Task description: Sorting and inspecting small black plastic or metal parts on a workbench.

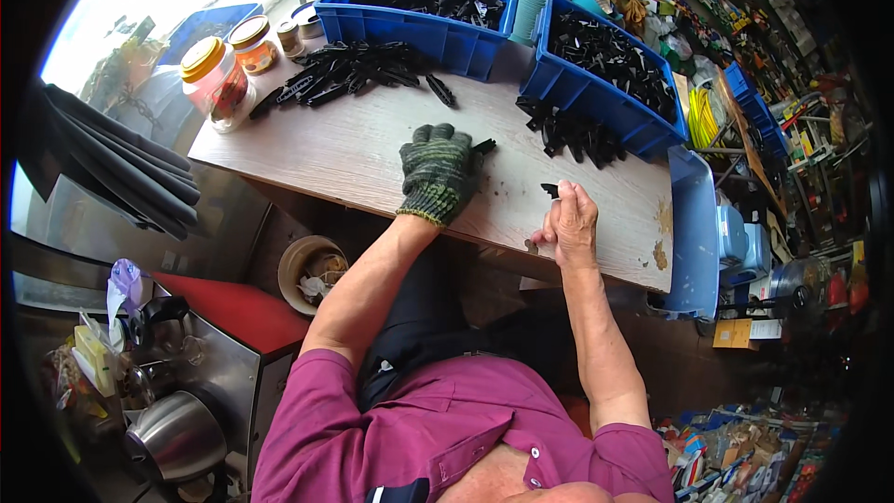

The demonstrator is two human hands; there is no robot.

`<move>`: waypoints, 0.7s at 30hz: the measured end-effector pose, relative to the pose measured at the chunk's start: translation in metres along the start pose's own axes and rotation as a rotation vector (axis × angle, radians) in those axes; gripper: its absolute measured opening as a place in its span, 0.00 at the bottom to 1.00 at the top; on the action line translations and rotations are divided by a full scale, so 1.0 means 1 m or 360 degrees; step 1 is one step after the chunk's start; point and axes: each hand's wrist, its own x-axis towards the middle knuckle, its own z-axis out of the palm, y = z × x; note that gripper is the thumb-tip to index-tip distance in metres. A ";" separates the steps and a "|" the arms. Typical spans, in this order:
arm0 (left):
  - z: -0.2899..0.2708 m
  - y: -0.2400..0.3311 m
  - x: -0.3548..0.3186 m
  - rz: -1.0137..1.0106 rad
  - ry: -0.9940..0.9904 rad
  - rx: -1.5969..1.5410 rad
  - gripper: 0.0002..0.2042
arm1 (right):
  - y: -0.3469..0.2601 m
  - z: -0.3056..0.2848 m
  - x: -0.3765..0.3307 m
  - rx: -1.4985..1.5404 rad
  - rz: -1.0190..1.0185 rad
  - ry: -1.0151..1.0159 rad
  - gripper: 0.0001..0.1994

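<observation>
The left hand, covered by a dark green knitted glove, is held over the pale surface, with its fingers drawn close together and bent. A black part is seen jutting out at the thumb side of the glove; whether it is gripped by the fingers cannot be told, since the underside is hidden. By the bare right hand, near the front edge, a small black piece is held, pinched between thumb and forefinger, its free end pointed toward the left; the other fingers are curled below.

Beyond the hands, a loose pile of black parts is spread in front of the left blue bin, and a single black part is set just beside its right end. A second heap is gathered against the near side of the right blue bin. Both bins are filled with similar black parts. At the left end, a clear jar with a yellow lid is placed among other lidded containers. Below the surface, a pale bucket is partly filled with scraps, and a metal kettle is seen at the lower left.
</observation>
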 end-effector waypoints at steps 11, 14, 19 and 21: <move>0.004 0.043 -0.037 0.0185 -0.0760 -0.1139 0.12 | -0.003 0.006 -0.004 0.0077 0.0008 0.0387 0.18; 0.007 0.047 -0.039 0.0152 -0.0790 -0.1156 0.12 | -0.001 0.006 -0.006 0.0057 -0.0006 0.0362 0.19; 0.013 0.047 -0.040 0.0232 -0.0724 -0.1151 0.13 | 0.003 0.007 -0.005 0.0102 0.0007 0.0455 0.18; 0.013 0.048 -0.040 0.0171 -0.0794 -0.1127 0.13 | 0.000 0.007 -0.007 0.0066 -0.0018 0.0422 0.17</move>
